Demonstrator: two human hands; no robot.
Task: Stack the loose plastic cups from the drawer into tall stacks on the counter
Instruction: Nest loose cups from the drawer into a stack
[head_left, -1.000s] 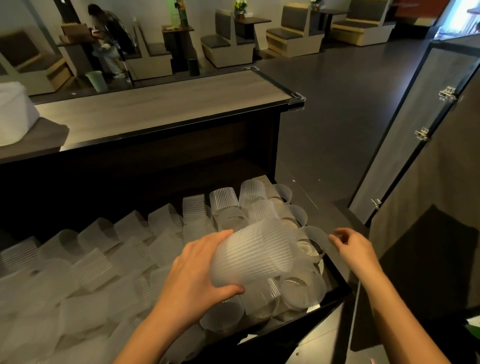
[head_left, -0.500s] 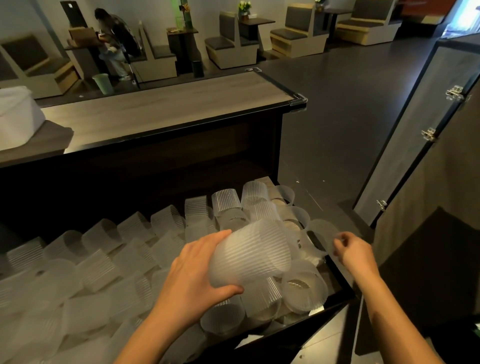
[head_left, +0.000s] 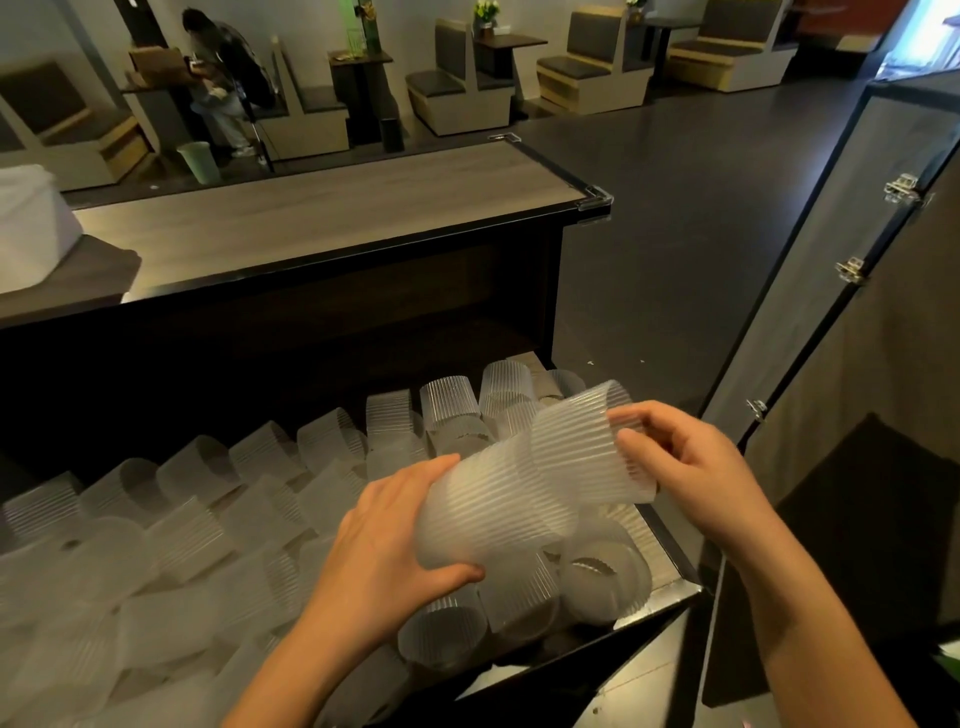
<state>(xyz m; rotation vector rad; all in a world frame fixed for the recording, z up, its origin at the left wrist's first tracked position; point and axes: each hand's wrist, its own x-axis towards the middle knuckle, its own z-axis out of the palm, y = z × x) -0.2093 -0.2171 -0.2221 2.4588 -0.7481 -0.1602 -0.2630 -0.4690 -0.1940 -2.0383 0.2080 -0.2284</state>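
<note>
My left hand (head_left: 384, 545) grips a ribbed, frosted plastic cup (head_left: 483, 514), lying on its side above the open drawer (head_left: 670, 545). My right hand (head_left: 691, 473) pinches the rim of a second ribbed cup (head_left: 582, 447), whose other end meets the mouth of the first cup. Whether the two cups are nested I cannot tell. Several loose ribbed cups (head_left: 208, 530) fill the drawer below, lying on their sides in rows. The wooden counter (head_left: 322, 213) runs across the view behind the drawer.
A white bundle (head_left: 28, 228) sits on a dark ledge at the counter's left end. A tall cabinet door (head_left: 852, 291) with metal hinges stands open on the right. Beyond the counter are booth seats, tables and a seated person (head_left: 223, 78).
My right hand lifted a second cup out of the drawer's right end and brought it left against the mouth of the cup in my left hand. The left hand rose slightly.
</note>
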